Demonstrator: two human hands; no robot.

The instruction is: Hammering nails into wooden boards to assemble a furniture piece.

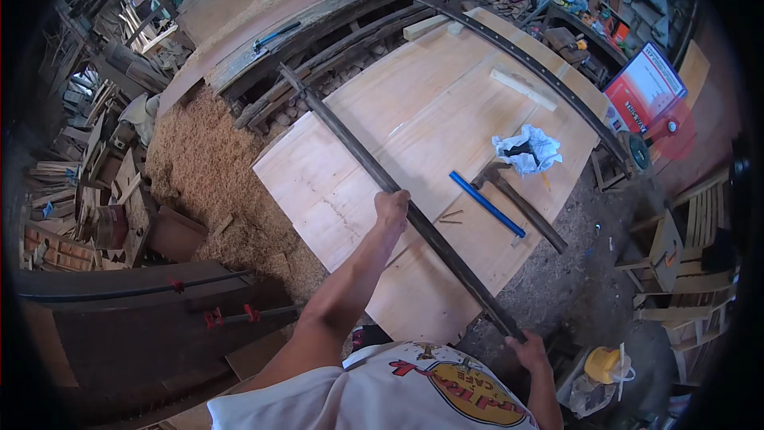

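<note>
A long dark bar (350,142) runs diagonally over pale wooden boards (434,119). My left hand (391,209) is closed around its middle. My right hand (529,349) grips its near end, close to my body at the lower right. Right of the bar, a blue stick-like tool (487,205) lies beside a hammer (527,211) with a dark handle. Behind them sits a crumpled white wrapper (528,149) with something dark inside. A few thin brown pieces (451,216) lie on the boards between the bar and the blue tool.
Another long dark bar with holes (549,76) crosses the boards' far right edge. A wooden strip (523,90) lies near it. Shavings (199,163) are heaped at left, by a workbench (263,52). Red-ended clamps (231,316) lie lower left; a yellow container (605,366) stands lower right.
</note>
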